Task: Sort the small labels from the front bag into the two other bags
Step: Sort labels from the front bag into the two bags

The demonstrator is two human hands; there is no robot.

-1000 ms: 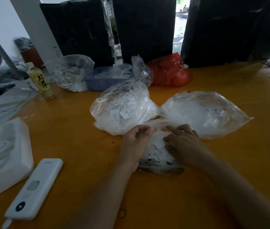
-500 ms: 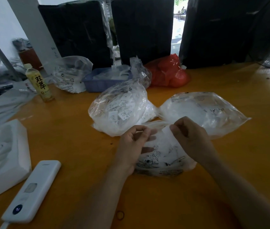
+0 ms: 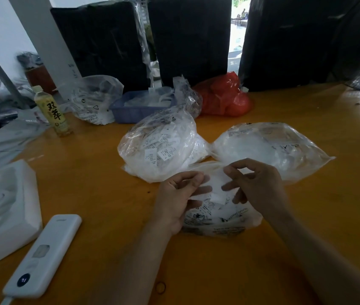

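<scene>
The front bag (image 3: 221,219) is clear plastic with small white printed labels inside, lying on the orange table just before me. My left hand (image 3: 180,201) pinches the left side of its mouth. My right hand (image 3: 256,186) pinches the right side, and the plastic is stretched between them. Behind it to the left sits a bulging clear bag of labels (image 3: 159,150). Behind to the right lies a flatter clear bag (image 3: 269,148). Whether a single label is between my fingers cannot be made out.
A white remote-like device (image 3: 42,254) and a white foam tray (image 3: 1,205) lie at the left. Further back stand a drink bottle (image 3: 52,111), another clear bag (image 3: 95,100), a blue basket (image 3: 137,106) and a red bag (image 3: 225,95). A rubber band (image 3: 160,287) lies near the front edge.
Both hands have lifted off the front bag, where they rested flat, and now hold its mouth up and apart. The bag's top has risen with them.
</scene>
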